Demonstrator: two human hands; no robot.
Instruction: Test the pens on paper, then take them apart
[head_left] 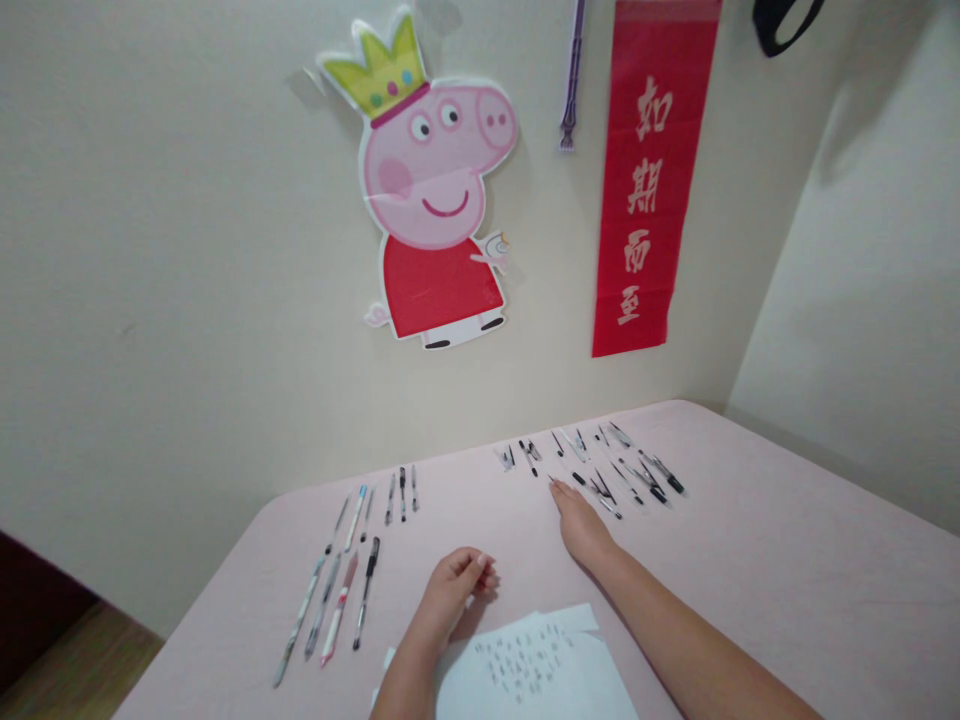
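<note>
My left hand rests on the pink table just above a white sheet of paper, with its fingers curled loosely inward; nothing shows in them. My right hand reaches forward flat on the table, fingers stretched toward a scatter of small black and clear pen parts at the far edge. Its fingertips lie right beside the nearest small piece.
Several whole pens lie in rows at the left of the table. A cartoon pig cutout and a red banner with characters hang on the wall behind. The table's left edge drops to a wooden floor.
</note>
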